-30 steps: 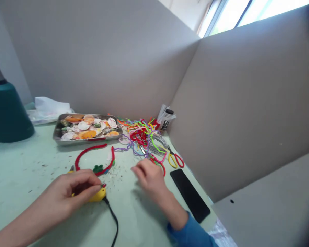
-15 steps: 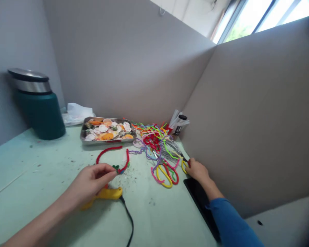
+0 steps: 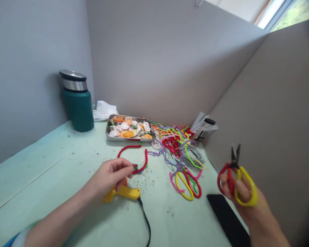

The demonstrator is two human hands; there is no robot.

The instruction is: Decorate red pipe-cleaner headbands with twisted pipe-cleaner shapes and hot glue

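My left hand (image 3: 113, 173) is closed, thumb and forefinger pinching a small dark green fuzzy piece (image 3: 135, 167) with a touch of red on it. Beside those fingertips, a curved red pipe cleaner (image 3: 146, 157) lies on the table; whether it joins the green piece I cannot tell. Raised at the right, my right hand (image 3: 243, 192) grips short-bladed scissors (image 3: 234, 164) with one red and one yellow handle, blades pointing up and parted. Under my left hand lies a yellow glue gun (image 3: 127, 192) with a black cord, partly hidden.
A metal tray (image 3: 130, 139) of shell-like pieces stands at the back, near a teal bottle (image 3: 78, 109). Right of it is a tangle of colourful pipe cleaners (image 3: 172, 145) with another pair of scissors (image 3: 187, 185). A black flat object (image 3: 228, 219) lies front right; grey partitions enclose the table.
My right hand has lifted the scissors off the table beside the pipe cleaners. My left hand keeps its pinch. The view has turned, so everything sits further right.
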